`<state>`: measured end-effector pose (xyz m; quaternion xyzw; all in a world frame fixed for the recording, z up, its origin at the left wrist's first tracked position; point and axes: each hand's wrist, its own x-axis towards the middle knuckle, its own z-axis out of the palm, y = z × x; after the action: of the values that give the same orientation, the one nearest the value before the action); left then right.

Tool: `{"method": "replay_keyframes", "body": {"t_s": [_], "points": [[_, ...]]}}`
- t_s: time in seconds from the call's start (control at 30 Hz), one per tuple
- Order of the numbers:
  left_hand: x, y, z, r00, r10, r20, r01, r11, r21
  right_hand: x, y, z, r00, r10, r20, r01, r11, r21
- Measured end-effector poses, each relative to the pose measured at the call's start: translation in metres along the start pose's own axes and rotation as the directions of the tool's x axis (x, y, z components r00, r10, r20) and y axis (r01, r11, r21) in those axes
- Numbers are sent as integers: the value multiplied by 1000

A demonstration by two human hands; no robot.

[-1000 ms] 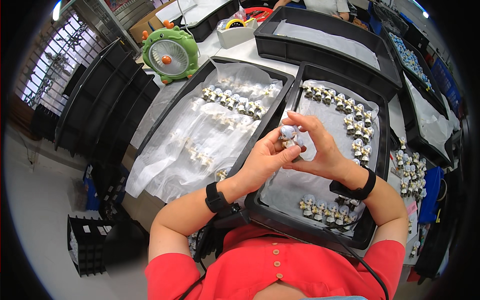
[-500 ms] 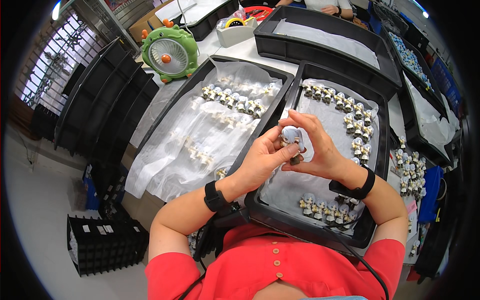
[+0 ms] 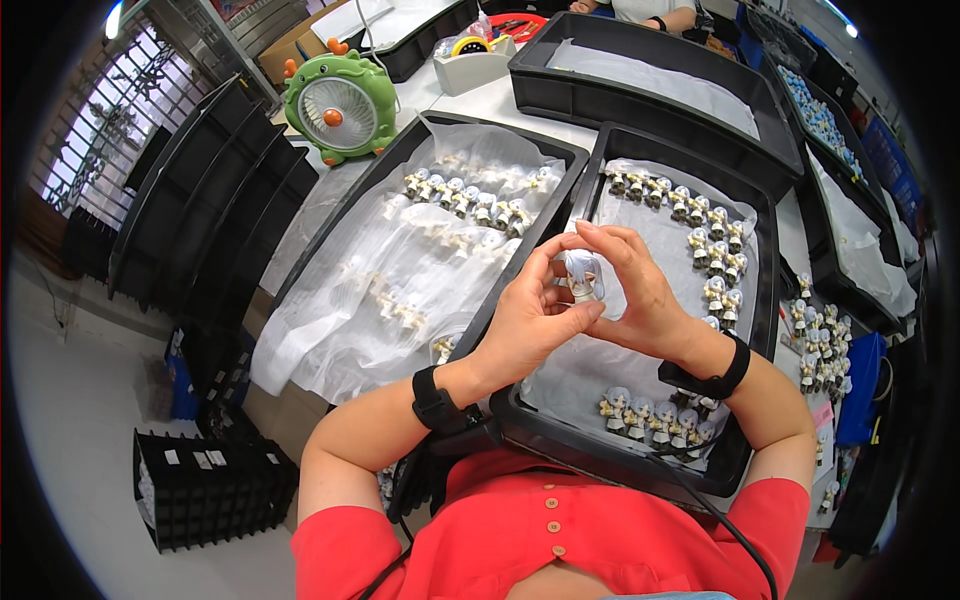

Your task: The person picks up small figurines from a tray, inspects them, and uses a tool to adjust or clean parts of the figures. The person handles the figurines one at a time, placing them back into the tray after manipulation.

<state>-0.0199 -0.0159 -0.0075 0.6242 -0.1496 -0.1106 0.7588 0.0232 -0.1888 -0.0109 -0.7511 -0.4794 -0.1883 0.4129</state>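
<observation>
A small figurine with pale silver hair and a white outfit is held up between my two hands, over the right-hand black tray. My left hand grips it from the left, thumb in front at its base. On the other side my right hand curves round it, fingertips by the head and thumb near the bottom; its lower part is hidden by the thumbs. Beneath, rows of similar figurines stand on white sheeting in the tray.
To the left, another black tray holds figurines partly covered by thin white sheet. A green fan stands beyond it. More figurines cluster at the right. An empty-looking deep tray lies at the back, near another person's arm.
The figurine has turned in my fingers and its dark lower part is now hidden. My left hand has shifted slightly, its thumb moving right. The other person's arm has moved too.
</observation>
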Motion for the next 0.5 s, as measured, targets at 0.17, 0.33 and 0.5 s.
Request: {"method": "replay_keyframes", "body": {"t_s": [0.17, 0.33, 0.5], "points": [[-1, 8, 1, 999, -26, 36, 30, 991, -128, 0, -1, -1, 1000, 27, -12, -26, 997, 70], [1, 5, -3, 995, 5, 100, 15, 980, -197, 3, -7, -4, 999, 45, -16, -43, 991, 124], [0, 5, 0, 998, -37, 53, 42, 994, -96, 0, -5, -2, 999, 47, -10, -46, 993, 113]]}}
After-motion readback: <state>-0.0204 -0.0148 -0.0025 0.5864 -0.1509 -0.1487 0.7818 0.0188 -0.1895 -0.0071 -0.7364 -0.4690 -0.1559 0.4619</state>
